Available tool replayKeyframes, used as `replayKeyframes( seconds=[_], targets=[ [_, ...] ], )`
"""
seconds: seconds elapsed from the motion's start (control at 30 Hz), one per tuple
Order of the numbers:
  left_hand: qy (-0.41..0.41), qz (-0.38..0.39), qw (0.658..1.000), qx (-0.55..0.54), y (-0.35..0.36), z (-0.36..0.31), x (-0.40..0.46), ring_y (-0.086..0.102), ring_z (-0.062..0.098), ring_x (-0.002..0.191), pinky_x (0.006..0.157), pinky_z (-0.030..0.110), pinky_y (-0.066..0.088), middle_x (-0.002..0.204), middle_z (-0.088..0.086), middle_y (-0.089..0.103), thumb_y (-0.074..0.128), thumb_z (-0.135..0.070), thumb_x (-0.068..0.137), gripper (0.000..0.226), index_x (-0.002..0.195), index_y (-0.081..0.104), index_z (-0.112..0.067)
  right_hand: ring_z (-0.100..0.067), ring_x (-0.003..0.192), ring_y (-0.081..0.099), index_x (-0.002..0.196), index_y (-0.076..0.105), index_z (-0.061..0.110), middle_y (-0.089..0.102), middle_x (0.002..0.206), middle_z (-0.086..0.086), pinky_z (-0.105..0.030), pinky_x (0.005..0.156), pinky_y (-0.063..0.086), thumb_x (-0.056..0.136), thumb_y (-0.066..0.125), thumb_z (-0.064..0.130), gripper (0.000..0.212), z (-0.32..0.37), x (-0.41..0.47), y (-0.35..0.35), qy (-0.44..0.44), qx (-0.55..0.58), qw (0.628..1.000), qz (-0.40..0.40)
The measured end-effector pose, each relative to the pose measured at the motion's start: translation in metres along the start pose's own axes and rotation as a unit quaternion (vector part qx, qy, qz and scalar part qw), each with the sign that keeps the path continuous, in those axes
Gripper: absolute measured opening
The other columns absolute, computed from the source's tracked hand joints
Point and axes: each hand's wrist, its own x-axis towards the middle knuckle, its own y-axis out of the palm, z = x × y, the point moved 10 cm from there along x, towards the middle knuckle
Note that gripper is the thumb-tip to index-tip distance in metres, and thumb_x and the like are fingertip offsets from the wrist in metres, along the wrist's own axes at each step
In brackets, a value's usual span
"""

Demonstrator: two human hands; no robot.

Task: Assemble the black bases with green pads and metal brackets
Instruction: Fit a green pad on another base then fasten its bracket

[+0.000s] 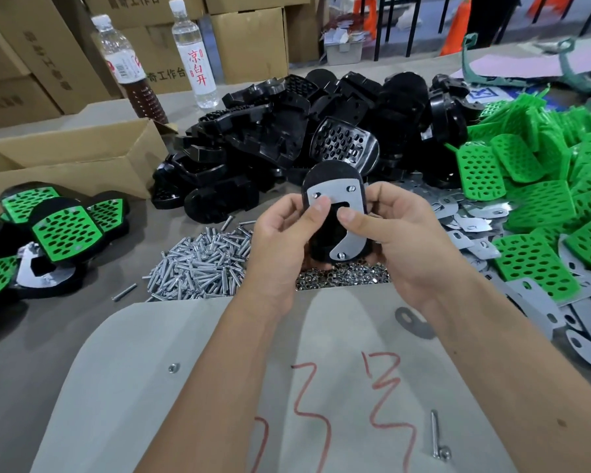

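Both hands held one black base point(325, 230) up at frame centre, underside toward the camera, a metal bracket point(345, 199) lying flat on it with screw ends showing at three corners. Left hand point(284, 230) gripped the base's 9 o'clock edge, thumb pressed on the bracket's upper-left screw. Right hand point(393, 227) clasped the 3 o'clock edge, thumb on the bracket's middle. Pile of loose black bases point(287, 138) sat at 12 o'clock, green pads point(539, 186) heaped at 3 o'clock, loose brackets point(471, 216) between the pads and the hands. Screw pile point(198, 264) at 8 o'clock from the hands, nuts point(342, 276) just under them. Finished pieces point(65, 230) lay at 9 o'clock beside a cardboard box point(75, 158).
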Motion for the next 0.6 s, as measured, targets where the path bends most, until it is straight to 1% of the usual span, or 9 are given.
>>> replayKeyframes(
  seconds=[0.13,0.2,0.27,0.3,0.33,0.4,0.43,0.5,0.6],
  targets=[
    [0.029,0.004,1.000,0.003,0.001,-0.006,-0.001,0.066,0.019,0.066,0.043,0.023,0.042,0.084,-0.002,0.071,0.067,-0.034,0.096,0.012,0.095,0.068,-0.023,-0.008,0.062,0.058,0.091,0.070,0.021,0.066,0.082,0.002,-0.017,0.044,0.033,0.090,0.079,0.016,0.010,0.000,0.001,0.006,0.001,0.001,1.000,0.017],
    [0.031,0.000,1.000,-0.003,0.000,-0.007,-0.001,0.063,0.016,0.061,0.042,0.022,0.039,0.081,-0.003,0.069,0.067,-0.032,0.095,0.009,0.092,0.067,-0.024,-0.010,0.066,0.059,0.094,0.069,0.020,0.065,0.086,-0.002,-0.019,0.046,0.036,0.091,0.079,0.019,0.010,-0.001,-0.001,0.009,0.008,0.003,0.999,0.033],
    [0.026,-0.011,1.000,-0.005,-0.002,-0.006,-0.002,0.061,0.015,0.057,0.041,0.021,0.036,0.076,-0.003,0.066,0.067,-0.027,0.099,0.012,0.087,0.066,-0.024,-0.017,0.075,0.064,0.102,0.069,0.015,0.068,0.092,-0.008,-0.029,0.061,0.047,0.090,0.080,0.024,0.019,-0.002,-0.002,0.013,0.021,0.010,0.998,0.052],
    [0.022,-0.018,1.000,-0.006,-0.002,-0.005,-0.002,0.060,0.014,0.056,0.040,0.021,0.036,0.075,-0.002,0.065,0.066,-0.025,0.100,0.015,0.086,0.065,-0.025,-0.023,0.083,0.066,0.107,0.068,0.012,0.071,0.097,-0.012,-0.037,0.070,0.048,0.088,0.079,0.027,0.026,-0.004,-0.002,0.014,0.029,0.016,0.998,0.060],
    [0.018,-0.025,1.000,-0.007,-0.003,-0.005,-0.002,0.060,0.014,0.055,0.040,0.021,0.035,0.075,-0.001,0.064,0.065,-0.024,0.101,0.017,0.084,0.065,-0.025,-0.028,0.088,0.065,0.110,0.068,0.012,0.073,0.101,-0.014,-0.043,0.076,0.047,0.086,0.077,0.030,0.031,-0.004,-0.003,0.014,0.037,0.022,0.997,0.066],
    [0.013,-0.035,0.999,-0.009,-0.005,-0.005,-0.001,0.059,0.014,0.054,0.039,0.020,0.034,0.075,0.001,0.064,0.064,-0.023,0.101,0.019,0.082,0.065,-0.025,-0.030,0.093,0.064,0.111,0.070,0.014,0.073,0.103,-0.012,-0.048,0.080,0.050,0.091,0.075,0.028,0.025,-0.003,-0.004,0.015,0.040,0.026,0.996,0.075],
    [0.013,-0.035,0.999,-0.011,-0.005,-0.005,0.000,0.058,0.014,0.053,0.039,0.020,0.033,0.075,0.002,0.063,0.064,-0.023,0.101,0.019,0.083,0.066,-0.024,-0.029,0.094,0.065,0.113,0.070,0.013,0.073,0.105,-0.012,-0.053,0.087,0.054,0.095,0.073,0.024,0.021,-0.002,-0.004,0.015,0.039,0.030,0.996,0.075],
    [0.020,-0.029,0.999,-0.007,-0.004,-0.007,0.001,0.057,0.013,0.052,0.039,0.020,0.033,0.075,0.002,0.064,0.066,-0.024,0.100,0.015,0.085,0.067,-0.024,-0.029,0.096,0.068,0.116,0.069,0.009,0.072,0.107,-0.013,-0.064,0.099,0.052,0.099,0.068,0.016,0.019,0.001,-0.005,0.015,0.032,0.042,0.996,0.074],
    [0.026,-0.015,1.000,-0.005,-0.001,-0.007,0.001,0.058,0.012,0.055,0.040,0.019,0.033,0.079,0.002,0.065,0.068,-0.028,0.097,0.009,0.091,0.066,-0.021,-0.030,0.095,0.069,0.113,0.068,0.009,0.070,0.109,-0.010,-0.074,0.097,0.049,0.099,0.067,0.011,0.015,0.005,-0.007,0.016,0.010,0.050,0.996,0.072]
  ],
)
